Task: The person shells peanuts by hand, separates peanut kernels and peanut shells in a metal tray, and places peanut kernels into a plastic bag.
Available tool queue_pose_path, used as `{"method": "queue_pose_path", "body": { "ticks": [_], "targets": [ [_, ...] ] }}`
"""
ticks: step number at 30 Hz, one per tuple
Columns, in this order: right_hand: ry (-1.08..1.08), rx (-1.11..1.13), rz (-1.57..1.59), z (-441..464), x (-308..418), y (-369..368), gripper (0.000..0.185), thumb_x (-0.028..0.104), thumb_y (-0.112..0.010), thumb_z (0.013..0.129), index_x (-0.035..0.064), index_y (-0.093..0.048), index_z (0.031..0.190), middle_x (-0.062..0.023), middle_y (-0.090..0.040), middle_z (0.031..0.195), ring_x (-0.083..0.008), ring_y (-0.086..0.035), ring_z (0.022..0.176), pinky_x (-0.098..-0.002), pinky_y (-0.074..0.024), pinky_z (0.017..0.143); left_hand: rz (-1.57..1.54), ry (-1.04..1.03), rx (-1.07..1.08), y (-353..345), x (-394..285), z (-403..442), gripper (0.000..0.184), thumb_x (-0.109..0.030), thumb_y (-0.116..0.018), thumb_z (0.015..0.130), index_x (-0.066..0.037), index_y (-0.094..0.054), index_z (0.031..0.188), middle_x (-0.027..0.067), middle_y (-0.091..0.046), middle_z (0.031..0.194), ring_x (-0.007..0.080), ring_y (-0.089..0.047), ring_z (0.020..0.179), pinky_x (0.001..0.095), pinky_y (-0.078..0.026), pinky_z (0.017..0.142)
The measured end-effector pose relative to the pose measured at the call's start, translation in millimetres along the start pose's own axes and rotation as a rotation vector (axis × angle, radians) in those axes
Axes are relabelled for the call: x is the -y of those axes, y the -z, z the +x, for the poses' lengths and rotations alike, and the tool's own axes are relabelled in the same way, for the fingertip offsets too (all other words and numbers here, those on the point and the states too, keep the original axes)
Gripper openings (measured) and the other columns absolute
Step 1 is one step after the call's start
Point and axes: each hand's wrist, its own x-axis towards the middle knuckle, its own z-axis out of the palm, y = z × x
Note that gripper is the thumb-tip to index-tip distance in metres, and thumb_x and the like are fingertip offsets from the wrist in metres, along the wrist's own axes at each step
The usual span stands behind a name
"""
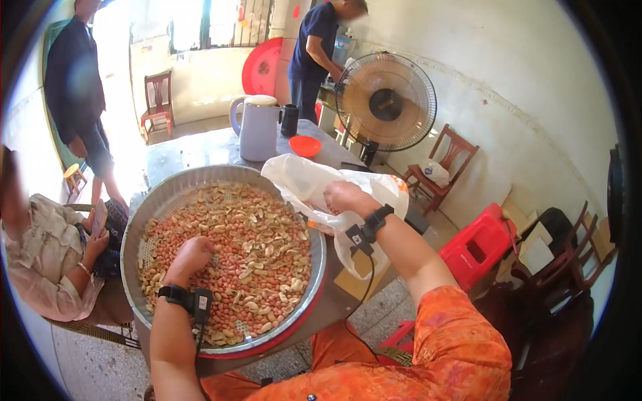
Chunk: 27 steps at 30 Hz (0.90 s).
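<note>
A wide round metal tray (225, 168) holds red-skinned peanuts (231, 271) mixed with pale shells (267, 244). Low over the tray's left middle, my left hand (192, 257) has its fingers curled in at the peanuts; whatever they hold is hidden. My right hand (348, 197) is above the mouth of a white plastic bag (294, 172) at the tray's right rim. Its fingers are bent together and point down toward the bag, with anything in them out of sight. Each wrist wears a black strap with a small device.
Behind the tray on the table (190, 155) are a jug (258, 130), a black cup (289, 120) and a red bowl (305, 146). A standing fan (386, 103) is beyond. One person sits at left holding a phone (99, 217); two others stand farther back. A red stool (478, 247) is at right.
</note>
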Motion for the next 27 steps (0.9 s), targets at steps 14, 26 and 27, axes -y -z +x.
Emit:
{"method": "queue_pose_path", "body": {
  "ticks": [14,26,27],
  "targets": [
    [0.16,-0.072,-0.099,-14,31,-10,0.038,0.039,-0.049,0.08,0.0054,-0.06,0.093,-0.0175,-0.059,0.096,-0.0317,-0.056,0.092,-0.0408,-0.0432,0.078,-0.042,0.006,0.051,-1,6,4,0.017,-0.007,-0.058,0.065,-0.004,-0.061,0.081,0.0113,-0.061,0.08,0.0236,-0.059,0.078,0.0324,-0.047,0.07],
    [0.619,-0.08,0.359,12,194,-36,0.043,0.036,-0.053,0.077,0.0049,-0.055,0.106,-0.0191,-0.057,0.101,-0.0323,-0.053,0.098,-0.0371,-0.0412,0.084,-0.089,-0.023,0.006,0,2,0,0.017,-0.007,-0.056,0.066,-0.005,-0.063,0.081,0.0151,-0.061,0.077,0.028,-0.06,0.074,0.0345,-0.047,0.065],
    [0.623,-0.077,0.357,20,201,-42,0.043,0.036,-0.053,0.077,0.0049,-0.055,0.106,-0.0191,-0.057,0.101,-0.0323,-0.053,0.098,-0.0371,-0.0412,0.084,-0.091,-0.019,0.004,-1,3,0,0.017,-0.007,-0.056,0.066,-0.005,-0.063,0.081,0.0151,-0.061,0.077,0.028,-0.06,0.074,0.0345,-0.047,0.065]
  ]
}}
